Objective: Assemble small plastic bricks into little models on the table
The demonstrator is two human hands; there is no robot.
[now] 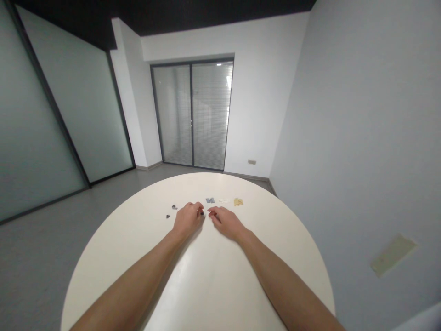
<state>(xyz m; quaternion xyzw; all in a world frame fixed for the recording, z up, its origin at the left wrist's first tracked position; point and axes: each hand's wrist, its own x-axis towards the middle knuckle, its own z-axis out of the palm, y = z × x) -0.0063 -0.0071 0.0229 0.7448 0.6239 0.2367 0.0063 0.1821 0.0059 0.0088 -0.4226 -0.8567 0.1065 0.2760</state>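
My left hand [188, 219] rests over the white table with its fingers curled in a pinch. At its fingertips a small black piece [202, 213] shows, partly hidden by the fingers and too small to identify. Just to the right, my right hand [226, 221] has its fingers bent and slightly apart, with nothing visible between them. A narrow gap separates the two hands. Beyond them lie a group of small grey-blue pieces [210, 200], some whitish pieces [223, 201] and a cluster of yellow pieces [238, 202]. Left of my left hand are small dark grey pieces [174, 207] and a black piece [168, 216].
The round white table [138, 248] spreads under both forearms. Behind it stand a glass double door with blinds [210, 119] and a white wall. Frosted glass panels [76, 105] line the left side. A grey-white wall [361, 138] runs close along the right.
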